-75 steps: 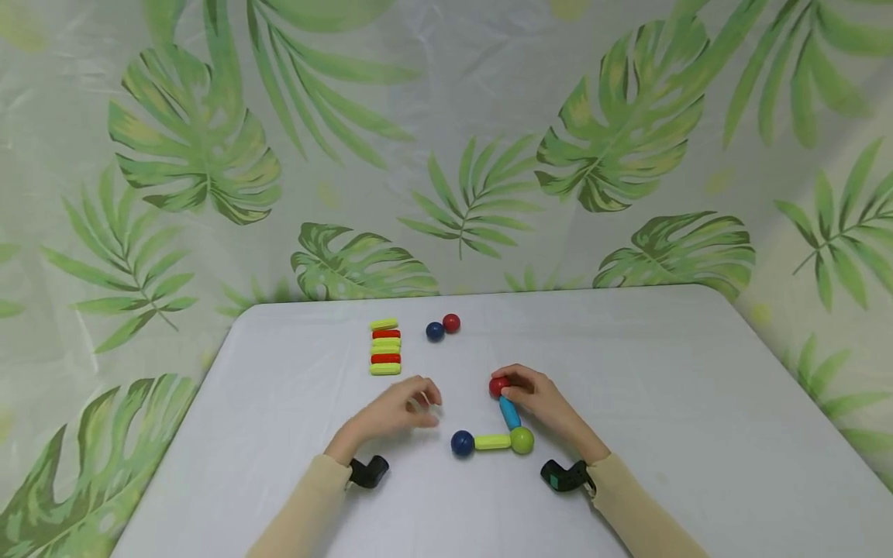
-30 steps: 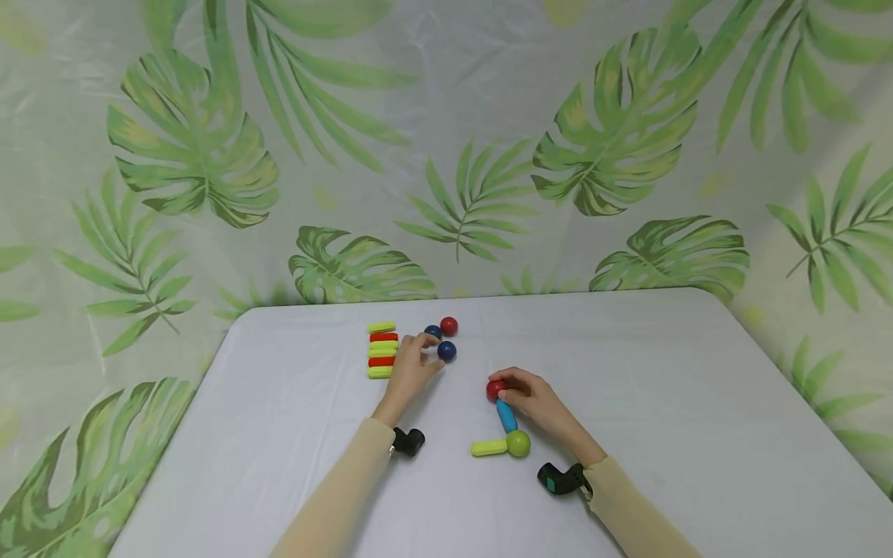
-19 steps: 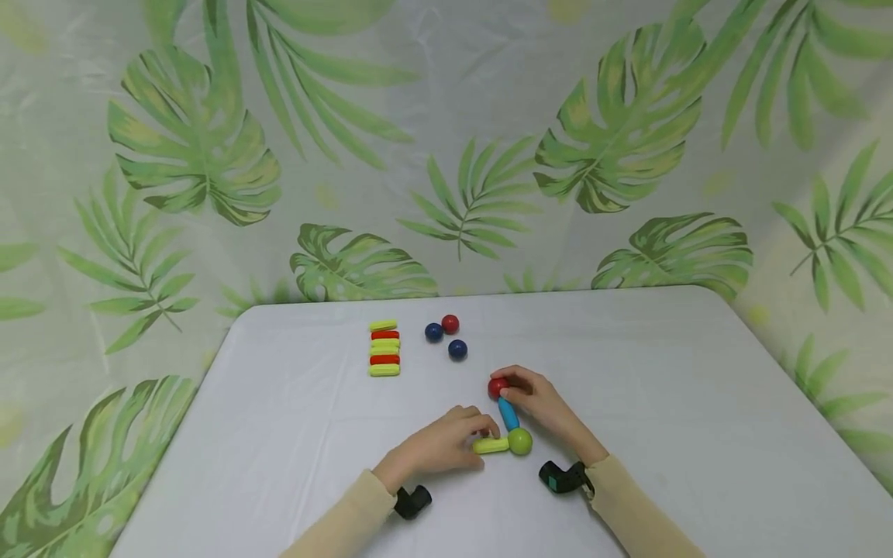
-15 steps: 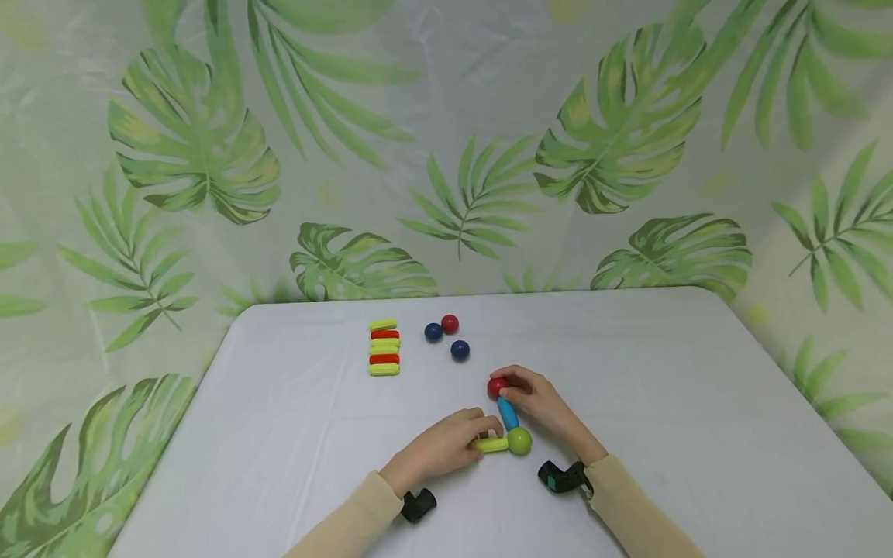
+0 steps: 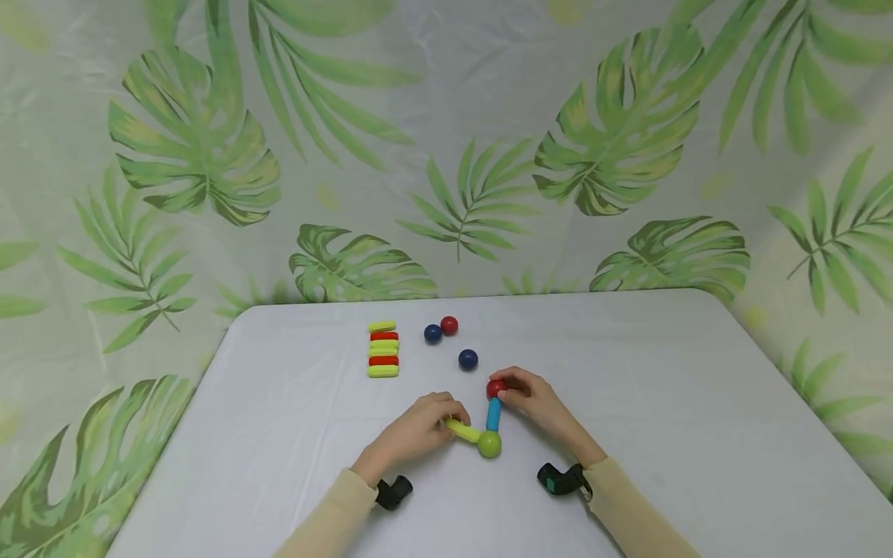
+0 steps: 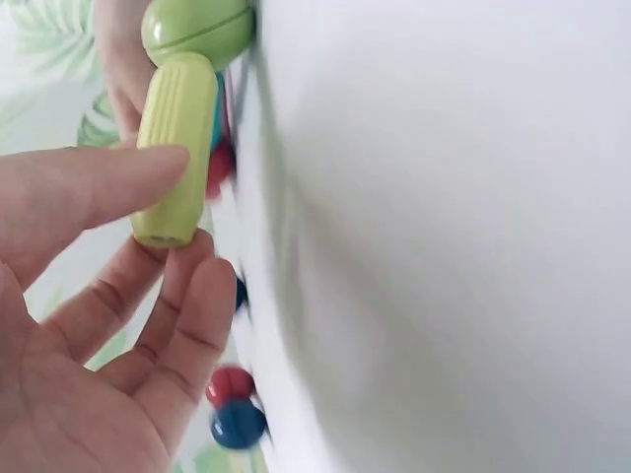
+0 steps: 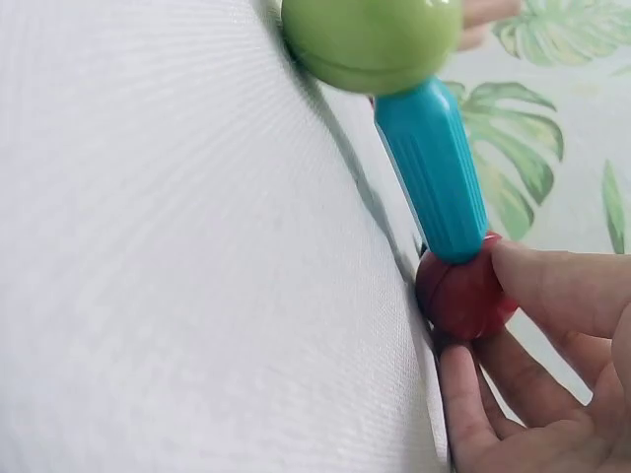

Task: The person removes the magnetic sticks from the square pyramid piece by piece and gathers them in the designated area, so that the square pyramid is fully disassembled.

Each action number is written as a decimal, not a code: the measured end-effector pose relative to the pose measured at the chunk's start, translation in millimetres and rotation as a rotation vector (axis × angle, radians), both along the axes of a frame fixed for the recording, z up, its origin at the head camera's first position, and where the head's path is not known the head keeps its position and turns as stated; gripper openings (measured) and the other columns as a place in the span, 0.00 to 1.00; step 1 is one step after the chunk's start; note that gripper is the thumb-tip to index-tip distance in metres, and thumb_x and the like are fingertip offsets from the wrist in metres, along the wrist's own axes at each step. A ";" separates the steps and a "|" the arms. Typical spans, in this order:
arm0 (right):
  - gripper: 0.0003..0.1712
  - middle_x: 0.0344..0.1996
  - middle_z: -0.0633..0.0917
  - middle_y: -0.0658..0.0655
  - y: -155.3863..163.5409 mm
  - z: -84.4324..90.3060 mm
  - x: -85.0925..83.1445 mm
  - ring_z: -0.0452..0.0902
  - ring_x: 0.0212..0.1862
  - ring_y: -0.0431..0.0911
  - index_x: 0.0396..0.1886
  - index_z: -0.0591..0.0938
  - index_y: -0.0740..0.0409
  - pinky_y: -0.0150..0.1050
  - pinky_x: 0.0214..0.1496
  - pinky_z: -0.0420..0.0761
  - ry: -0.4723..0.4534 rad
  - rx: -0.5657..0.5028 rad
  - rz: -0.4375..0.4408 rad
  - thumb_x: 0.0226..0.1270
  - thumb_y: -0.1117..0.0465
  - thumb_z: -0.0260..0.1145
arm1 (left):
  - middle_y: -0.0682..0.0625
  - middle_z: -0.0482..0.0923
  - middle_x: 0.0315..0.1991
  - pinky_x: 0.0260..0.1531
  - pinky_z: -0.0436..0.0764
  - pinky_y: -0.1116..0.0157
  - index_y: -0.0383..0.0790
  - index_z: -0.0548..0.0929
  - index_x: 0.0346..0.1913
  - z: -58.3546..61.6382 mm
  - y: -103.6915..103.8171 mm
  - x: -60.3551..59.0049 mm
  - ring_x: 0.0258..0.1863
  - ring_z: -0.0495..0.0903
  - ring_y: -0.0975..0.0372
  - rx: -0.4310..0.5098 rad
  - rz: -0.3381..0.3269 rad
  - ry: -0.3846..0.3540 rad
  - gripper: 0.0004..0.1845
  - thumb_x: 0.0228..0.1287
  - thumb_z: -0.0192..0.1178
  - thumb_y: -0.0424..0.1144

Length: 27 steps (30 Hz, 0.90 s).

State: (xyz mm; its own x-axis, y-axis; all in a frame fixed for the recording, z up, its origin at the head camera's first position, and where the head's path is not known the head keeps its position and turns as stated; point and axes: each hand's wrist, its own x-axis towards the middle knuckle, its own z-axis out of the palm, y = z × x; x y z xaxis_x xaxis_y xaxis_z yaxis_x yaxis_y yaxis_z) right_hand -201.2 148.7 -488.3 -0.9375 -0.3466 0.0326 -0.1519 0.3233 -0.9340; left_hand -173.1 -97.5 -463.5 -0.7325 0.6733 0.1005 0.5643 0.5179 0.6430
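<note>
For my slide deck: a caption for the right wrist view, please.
Right hand pinches red ball joined to blue rod and green ball.

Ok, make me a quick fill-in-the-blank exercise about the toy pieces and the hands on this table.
1. The left hand pinches the ____ stick joined to the green ball.
2. The right hand holds a ____ ball on the blue stick.
3. The lone ball lying free near the hands is ____.
4. The stack of sticks holds ____ red ones.

Missing words: yellow-green; red; blue; two
</note>
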 end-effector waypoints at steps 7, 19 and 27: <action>0.17 0.53 0.79 0.61 4.5 -0.6 -3.0 0.74 0.55 0.56 0.56 0.77 0.61 0.52 0.58 0.72 0.014 0.025 -0.020 0.69 0.64 0.61 | 0.59 0.71 0.37 0.40 0.71 0.72 0.48 0.83 0.50 -2.9 -4.8 0.3 0.37 0.70 0.67 -0.049 -0.094 0.011 0.19 0.59 0.57 0.26; 0.16 0.53 0.78 0.62 -2.3 9.2 4.5 0.74 0.54 0.55 0.55 0.77 0.63 0.50 0.59 0.72 -0.010 -0.001 0.021 0.69 0.65 0.61 | 0.57 0.71 0.39 0.41 0.68 0.76 0.54 0.83 0.49 8.3 22.5 -1.0 0.38 0.68 0.66 -0.301 -0.230 0.185 0.17 0.61 0.59 0.30; 0.17 0.55 0.77 0.64 -2.6 1.0 1.2 0.73 0.55 0.57 0.56 0.77 0.64 0.52 0.58 0.72 -0.010 0.026 0.001 0.70 0.66 0.60 | 0.60 0.73 0.39 0.47 0.72 0.66 0.49 0.82 0.48 3.5 -15.5 -2.8 0.41 0.70 0.65 -0.064 -0.001 0.009 0.15 0.62 0.59 0.28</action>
